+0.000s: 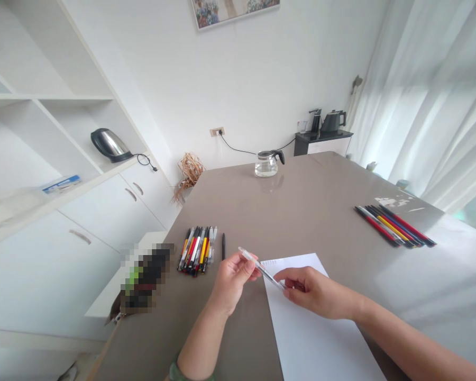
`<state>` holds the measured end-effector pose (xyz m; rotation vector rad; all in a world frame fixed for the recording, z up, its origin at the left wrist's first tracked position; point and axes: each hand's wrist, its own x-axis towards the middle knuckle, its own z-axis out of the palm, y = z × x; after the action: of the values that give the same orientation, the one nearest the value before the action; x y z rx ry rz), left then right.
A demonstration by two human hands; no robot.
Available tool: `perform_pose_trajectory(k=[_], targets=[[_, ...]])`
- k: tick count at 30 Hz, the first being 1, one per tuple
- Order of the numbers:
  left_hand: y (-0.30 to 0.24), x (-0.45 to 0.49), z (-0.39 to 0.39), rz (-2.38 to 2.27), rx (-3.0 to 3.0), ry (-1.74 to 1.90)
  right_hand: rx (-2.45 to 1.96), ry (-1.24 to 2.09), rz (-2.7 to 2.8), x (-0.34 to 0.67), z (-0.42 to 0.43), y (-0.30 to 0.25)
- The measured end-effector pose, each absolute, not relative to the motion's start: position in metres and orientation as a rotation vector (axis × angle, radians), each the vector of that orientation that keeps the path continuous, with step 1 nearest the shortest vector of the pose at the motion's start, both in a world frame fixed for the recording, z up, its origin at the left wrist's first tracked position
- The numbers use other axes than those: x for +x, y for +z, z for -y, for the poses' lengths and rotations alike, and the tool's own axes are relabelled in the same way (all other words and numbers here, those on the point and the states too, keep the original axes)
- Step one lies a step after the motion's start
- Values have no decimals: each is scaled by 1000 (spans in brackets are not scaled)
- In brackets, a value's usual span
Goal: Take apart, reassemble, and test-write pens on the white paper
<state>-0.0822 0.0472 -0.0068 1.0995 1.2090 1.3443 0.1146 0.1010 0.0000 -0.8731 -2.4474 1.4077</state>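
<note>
A clear-barrelled pen (pixel 266 272) slants between my two hands, above the upper left of a white sheet of paper (pixel 313 338). My left hand (pixel 230 279) pinches it near its upper end, thumb over fingers. At the lower end, the fingertips of my right hand (pixel 317 292) are closed around the pen; whether they also hold a cap I cannot make out. Small faint marks run along the sheet's top left corner. A dark pen (pixel 223 246) lies alone just beyond my left hand, and beside it is a bunch of mixed pens (pixel 197 251).
Several more pens (pixel 394 226) lie together on the table's (pixel 301 217) right side. A glass pot (pixel 266 165) with clear liquid stands near the far edge. A pixelated object (pixel 146 278) is by the left edge. White shelves (pixel 75 100) hold a steel kettle (pixel 111 145).
</note>
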Motion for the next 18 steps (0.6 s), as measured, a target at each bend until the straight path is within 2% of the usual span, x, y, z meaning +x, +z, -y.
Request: perform_pose_trajectory(k=[11, 18], targets=[[6, -68, -41, -1144, 1186, 1230, -877, 1453, 2379, 107, -94, 2], [3, -68, -42, -1152, 1088, 1352, -830, 1579, 2283, 106, -91, 0]])
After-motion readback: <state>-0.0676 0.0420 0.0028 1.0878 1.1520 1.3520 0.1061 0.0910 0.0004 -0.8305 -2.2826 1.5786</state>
